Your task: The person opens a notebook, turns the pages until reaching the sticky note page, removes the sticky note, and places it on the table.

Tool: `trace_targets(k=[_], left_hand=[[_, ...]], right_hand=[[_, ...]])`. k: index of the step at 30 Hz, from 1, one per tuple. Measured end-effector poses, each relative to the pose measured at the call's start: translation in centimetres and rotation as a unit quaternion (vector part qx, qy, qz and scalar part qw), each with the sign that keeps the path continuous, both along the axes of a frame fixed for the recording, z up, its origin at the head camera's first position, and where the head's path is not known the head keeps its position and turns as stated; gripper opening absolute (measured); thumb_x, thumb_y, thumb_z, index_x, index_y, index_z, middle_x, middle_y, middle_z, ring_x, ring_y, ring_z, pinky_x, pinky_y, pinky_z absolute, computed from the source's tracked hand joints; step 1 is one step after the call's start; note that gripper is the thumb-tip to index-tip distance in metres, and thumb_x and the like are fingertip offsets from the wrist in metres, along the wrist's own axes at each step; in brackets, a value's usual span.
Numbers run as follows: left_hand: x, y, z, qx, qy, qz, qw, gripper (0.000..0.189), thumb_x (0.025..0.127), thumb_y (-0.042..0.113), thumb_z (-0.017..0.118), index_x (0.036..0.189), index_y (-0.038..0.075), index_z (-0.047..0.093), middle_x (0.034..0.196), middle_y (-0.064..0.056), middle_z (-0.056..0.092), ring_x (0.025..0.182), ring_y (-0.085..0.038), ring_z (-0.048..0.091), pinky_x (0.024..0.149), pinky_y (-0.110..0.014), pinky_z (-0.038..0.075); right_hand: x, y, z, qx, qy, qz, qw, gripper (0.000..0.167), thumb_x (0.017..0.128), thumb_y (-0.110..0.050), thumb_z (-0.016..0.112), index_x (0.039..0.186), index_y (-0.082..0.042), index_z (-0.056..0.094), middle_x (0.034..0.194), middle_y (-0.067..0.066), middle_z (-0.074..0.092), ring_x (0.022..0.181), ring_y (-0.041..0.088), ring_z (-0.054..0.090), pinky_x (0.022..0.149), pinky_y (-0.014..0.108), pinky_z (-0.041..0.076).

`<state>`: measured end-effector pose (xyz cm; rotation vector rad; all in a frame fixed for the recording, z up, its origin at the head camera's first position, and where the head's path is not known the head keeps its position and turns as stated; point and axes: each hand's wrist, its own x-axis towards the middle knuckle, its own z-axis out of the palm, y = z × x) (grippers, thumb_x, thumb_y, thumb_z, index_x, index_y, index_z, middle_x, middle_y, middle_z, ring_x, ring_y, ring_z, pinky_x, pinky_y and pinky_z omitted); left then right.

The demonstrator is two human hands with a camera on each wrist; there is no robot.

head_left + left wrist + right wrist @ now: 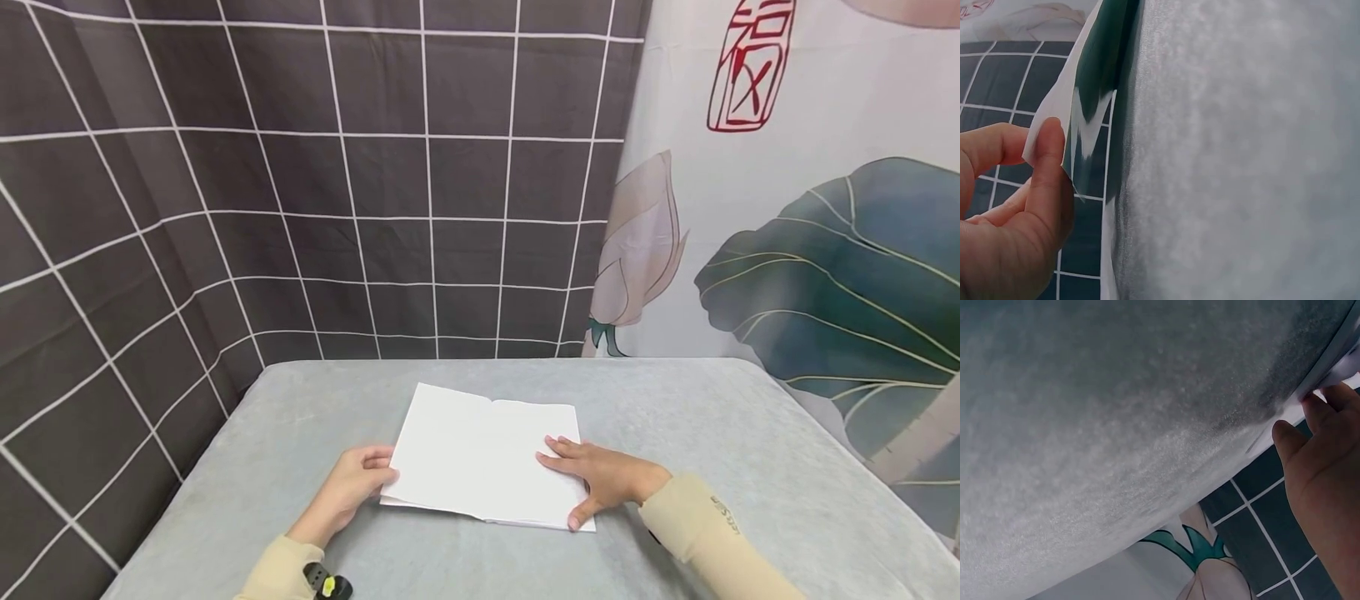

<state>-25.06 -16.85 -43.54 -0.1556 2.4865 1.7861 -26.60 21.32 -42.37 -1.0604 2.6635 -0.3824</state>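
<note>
An open book (472, 454) with blank white pages lies slightly turned on the table. At its left edge my left hand (351, 483) pinches the margin between thumb and fingers. In the left wrist view, that margin is raised a little, and a dark green and white cover (1094, 75) shows beneath the white page (1050, 97). My right hand (611, 477) rests on the right page with its fingers spread, thumb near the lower right corner. In the right wrist view, the fingertips of the right hand (1325, 469) meet the book's edge.
The book lies on a table with a light grey cloth (675, 400). Behind and to the left hangs a dark curtain with a white grid (382, 175). A pale curtain with lotus prints (660, 92) hangs at the right. A dark band (326, 581) is on the left wrist.
</note>
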Motion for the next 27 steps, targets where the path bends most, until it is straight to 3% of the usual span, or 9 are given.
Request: trace_targets(k=[10,20,23,27], left_hand=[[-0.1,0.0,0.0,0.0,-0.013,-0.003,0.9999,0.04,0.077,-0.003,0.066,0.116,-0.01,0.06,0.093,-0.012,0.068,0.079,-0.017,0.066,0.072,-0.034,0.057],[0.0,-0.4,0.2,-0.021,-0.015,-0.026,0.9993,0.041,0.076,-0.002,0.069,0.114,-0.013,0.06,0.089,-0.01,0.07,0.078,-0.018,0.067,0.07,-0.033,0.058],[-0.1,-0.6,0.3,-0.037,-0.016,-0.038,0.9985,0.04,0.076,0.0,0.07,0.113,-0.012,0.061,0.087,-0.008,0.07,0.076,-0.016,0.066,0.068,-0.032,0.057],[-0.3,-1.2,0.6,-0.032,-0.01,-0.077,0.9965,0.041,0.079,0.002,0.069,0.115,-0.015,0.059,0.089,-0.009,0.07,0.076,-0.013,0.065,0.068,-0.03,0.057]], right_hand=[[0.0,0.2,-0.2,-0.021,0.009,0.001,0.9997,0.089,0.075,-0.052,0.072,0.146,-0.009,0.041,0.154,0.022,0.029,0.141,0.042,0.028,0.111,0.059,0.024],[0.0,0.1,-0.2,-0.027,-0.004,-0.009,0.9996,0.095,0.075,-0.052,0.072,0.147,-0.002,0.035,0.155,0.02,0.028,0.142,0.04,0.027,0.111,0.06,0.023],[0.0,0.1,-0.3,-0.029,-0.006,-0.011,0.9995,0.094,0.075,-0.052,0.072,0.147,-0.002,0.036,0.155,0.02,0.028,0.142,0.04,0.027,0.111,0.06,0.022],[0.0,0.1,-0.3,-0.033,-0.009,-0.012,0.9994,0.094,0.076,-0.051,0.072,0.146,-0.001,0.036,0.155,0.02,0.029,0.142,0.04,0.027,0.111,0.06,0.022]])
